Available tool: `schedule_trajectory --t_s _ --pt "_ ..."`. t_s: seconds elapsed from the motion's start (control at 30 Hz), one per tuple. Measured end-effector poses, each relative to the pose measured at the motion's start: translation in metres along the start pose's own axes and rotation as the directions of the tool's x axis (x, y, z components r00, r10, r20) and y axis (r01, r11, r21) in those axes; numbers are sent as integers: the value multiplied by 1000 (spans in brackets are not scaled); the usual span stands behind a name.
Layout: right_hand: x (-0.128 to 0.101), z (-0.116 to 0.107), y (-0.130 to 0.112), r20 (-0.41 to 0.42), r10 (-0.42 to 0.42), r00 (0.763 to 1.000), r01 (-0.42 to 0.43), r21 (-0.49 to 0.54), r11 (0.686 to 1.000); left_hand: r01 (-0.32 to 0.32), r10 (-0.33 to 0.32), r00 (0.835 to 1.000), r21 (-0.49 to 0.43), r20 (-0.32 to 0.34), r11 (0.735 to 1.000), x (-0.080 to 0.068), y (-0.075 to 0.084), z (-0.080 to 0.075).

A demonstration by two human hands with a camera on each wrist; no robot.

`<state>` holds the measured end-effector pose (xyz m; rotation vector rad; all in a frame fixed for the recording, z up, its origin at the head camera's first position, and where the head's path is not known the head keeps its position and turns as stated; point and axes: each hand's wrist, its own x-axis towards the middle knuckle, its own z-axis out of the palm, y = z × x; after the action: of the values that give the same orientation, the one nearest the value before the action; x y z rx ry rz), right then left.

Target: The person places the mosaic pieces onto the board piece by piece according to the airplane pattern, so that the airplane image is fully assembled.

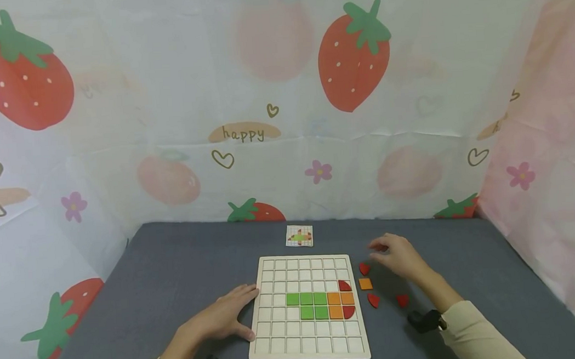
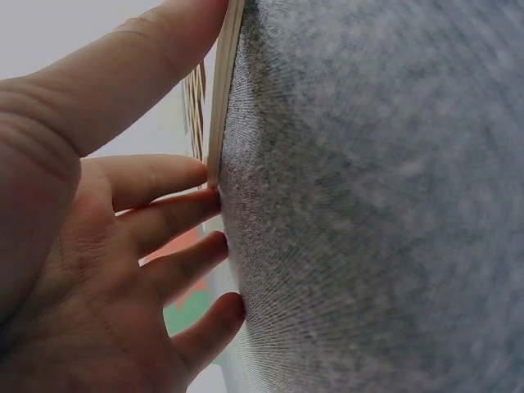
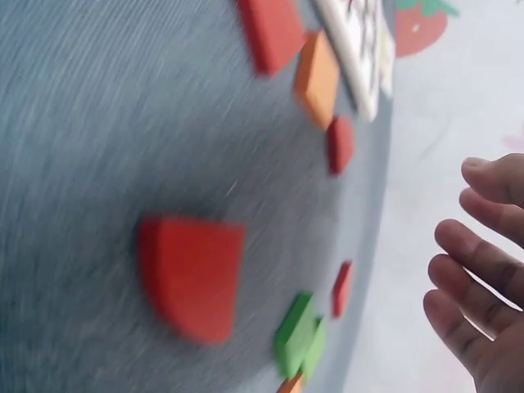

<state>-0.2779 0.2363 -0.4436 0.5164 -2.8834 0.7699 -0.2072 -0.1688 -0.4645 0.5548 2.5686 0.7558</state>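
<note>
A cream grid board point(image 1: 309, 344) lies on the table, bearing several green squares point(image 1: 307, 298), several orange squares point(image 1: 334, 298) and two red quarter-round tiles point(image 1: 344, 286). My left hand point(image 1: 226, 315) rests against the board's left edge, its thumb and fingertips touching the rim. Right of the board, my right hand point(image 1: 398, 255) hovers above the table with loosely bent fingers and nothing visible in its grasp. Below and left of it lie a loose orange square point(image 1: 365, 284) and three red quarter-round pieces point(image 1: 364, 269). One red piece point(image 3: 196, 278) looms large in the right wrist view.
A small pattern card point(image 1: 299, 236) lies behind the board. Green pieces point(image 3: 299, 336) show in the right wrist view, hidden by the right arm in the head view. A strawberry-print curtain point(image 1: 272, 92) encloses the dark grey table point(image 1: 184, 262).
</note>
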Motion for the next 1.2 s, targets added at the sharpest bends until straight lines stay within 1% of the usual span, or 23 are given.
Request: schedule_trajectory --t_s 0.17,0.27,0.37,0.6,0.8,1.0,1.2 --pt "-1 -2 17 16 56 998 -56 -8 998 -22 22 1000 9 4 1000 1 -2 0" --pt "-2 -2 26 35 106 994 -106 -6 994 -33 33 999 13 3 999 1 -3 0" --pt "-2 -2 34 51 139 989 -139 -4 990 -33 33 999 15 2 999 1 -3 0" --pt "-3 -4 48 77 159 984 -160 14 987 -18 18 1000 14 4 1000 2 -3 1" --pt "-2 -5 54 92 183 979 -182 -17 983 -19 19 1000 10 3 1000 2 -4 0" --pt "0 -6 54 109 222 969 -217 -49 975 -23 23 1000 13 3 1000 2 -4 0" --pt "0 -6 53 140 254 957 -250 -49 967 -23 23 1000 11 5 1000 3 -5 0"
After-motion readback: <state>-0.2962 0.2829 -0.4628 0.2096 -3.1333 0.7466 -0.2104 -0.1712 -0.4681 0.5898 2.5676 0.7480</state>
